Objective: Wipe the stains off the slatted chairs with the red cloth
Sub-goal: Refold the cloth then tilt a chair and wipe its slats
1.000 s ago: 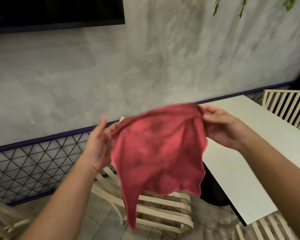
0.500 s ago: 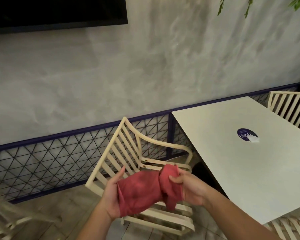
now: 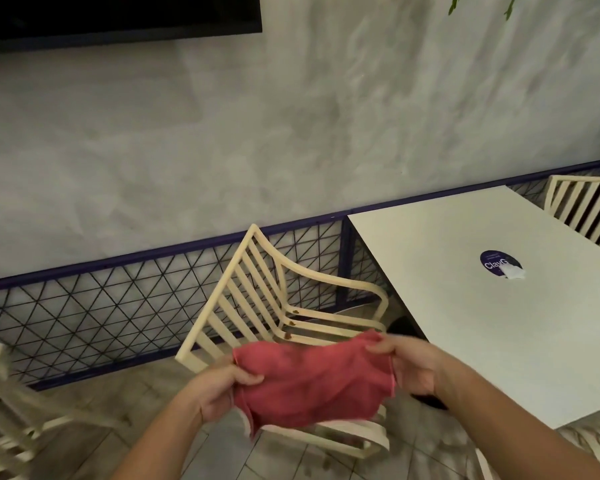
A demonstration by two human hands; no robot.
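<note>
The red cloth (image 3: 314,381) hangs stretched between both hands above the seat of a cream slatted chair (image 3: 253,296). My left hand (image 3: 222,389) grips its left edge with thumb on top. My right hand (image 3: 413,368) pinches its right edge. Brown stains (image 3: 291,323) show on the seat slats near the backrest, just above the cloth. The cloth hides the middle of the seat.
A white table (image 3: 482,327) with a round dark sticker (image 3: 499,263) stands right of the chair. Another slatted chair (image 3: 586,206) is at the far right, one more (image 3: 0,410) at the left edge. A wire-mesh fence (image 3: 101,306) runs along the grey wall.
The cloth came down from chest height to just over the chair seat. It was bunched half a second ago and now is pulled wide between the hands.
</note>
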